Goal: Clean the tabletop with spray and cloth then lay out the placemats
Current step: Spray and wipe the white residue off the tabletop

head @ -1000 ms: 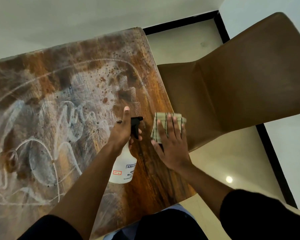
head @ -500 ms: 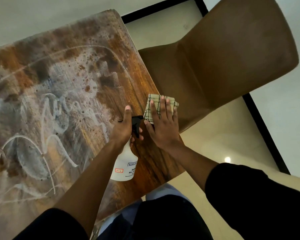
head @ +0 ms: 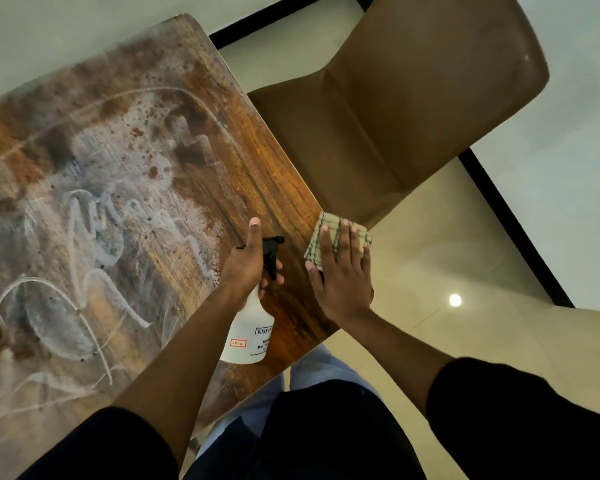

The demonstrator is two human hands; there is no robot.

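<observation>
The wooden tabletop [head: 125,188] is streaked with white wet smears and droplets on its left and middle; the strip near its right edge looks dark and wiped. My left hand [head: 248,261] grips the black trigger head of a white spray bottle [head: 248,332] that stands on the table, the index finger stretched forward along the top. My right hand [head: 342,271] presses flat, fingers straight, on a folded beige checked cloth [head: 326,225] at the table's right edge. No placemats are in view.
A brown upholstered chair [head: 413,109] stands close against the table's right side, just beyond the cloth. Beige floor with a black strip [head: 510,220] lies to the right. My legs are below the near table corner.
My right hand has slid the cloth rightward to the table's right edge, away from the bottle. The left hand keeps the same hold on the bottle. The camera has shifted.
</observation>
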